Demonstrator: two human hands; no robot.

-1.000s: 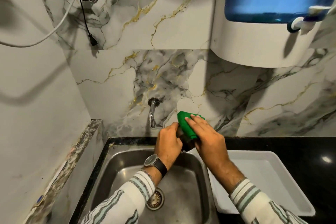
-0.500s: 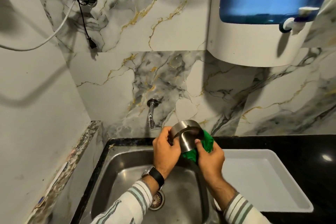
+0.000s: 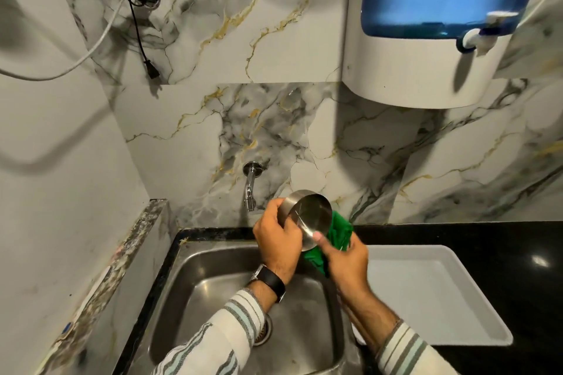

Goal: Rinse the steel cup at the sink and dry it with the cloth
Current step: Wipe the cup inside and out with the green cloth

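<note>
I hold the steel cup (image 3: 307, 215) on its side above the back edge of the sink (image 3: 213, 292), its flat bottom turned toward me. My left hand (image 3: 278, 242) grips the cup's wall from the left. My right hand (image 3: 345, 259) holds the bunched green cloth (image 3: 336, 236) against the cup's lower right side, thumb on the steel. The cup's mouth is hidden. The wall tap (image 3: 250, 189) just left of the cup shows no running water.
A white tray (image 3: 441, 292) lies on the black counter (image 3: 457, 233) right of the sink. A white and blue water dispenser (image 3: 426, 39) hangs on the marble wall above. Cables (image 3: 134, 9) dangle at upper left. A stone ledge (image 3: 115, 268) borders the sink's left side.
The green cloth went from covering the top of the cup to lying under its right side. The cup has turned so its shiny bottom now faces me.
</note>
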